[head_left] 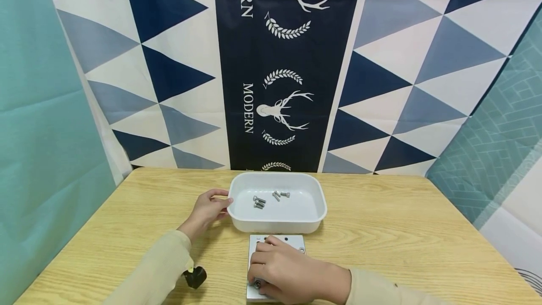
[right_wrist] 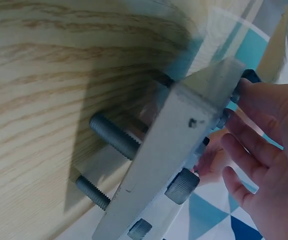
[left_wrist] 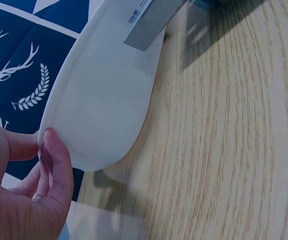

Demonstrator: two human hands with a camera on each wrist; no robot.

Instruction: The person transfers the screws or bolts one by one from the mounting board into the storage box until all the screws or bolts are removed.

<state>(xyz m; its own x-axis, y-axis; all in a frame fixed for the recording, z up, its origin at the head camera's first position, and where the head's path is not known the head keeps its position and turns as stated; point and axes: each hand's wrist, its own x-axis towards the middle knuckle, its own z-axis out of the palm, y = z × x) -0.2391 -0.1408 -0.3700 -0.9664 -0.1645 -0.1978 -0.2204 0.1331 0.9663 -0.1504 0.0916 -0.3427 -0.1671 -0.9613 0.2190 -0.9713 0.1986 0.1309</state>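
Note:
My left hand [head_left: 209, 211] pinches the left rim of a white tray [head_left: 277, 227]; in the left wrist view, thumb and fingers lie on either side of that rim. Several loose socket-head bolts [head_left: 259, 202] lie in the tray. Just in front of it is a silver metal block [head_left: 296, 243] with holes, largely covered by my right hand [head_left: 283, 267]. Thumb and forefinger pinch a bolt [head_left: 257, 284] at the block's near left corner. The right wrist view shows bolt heads [right_wrist: 182, 186] above the block and threaded shanks [right_wrist: 115, 136] protruding below.
A black object [head_left: 195, 277] is by the left sleeve. The wooden table [head_left: 381, 239] ends at a patterned cloth backdrop [head_left: 292, 60], with teal cloth [head_left: 46, 107] at the left side.

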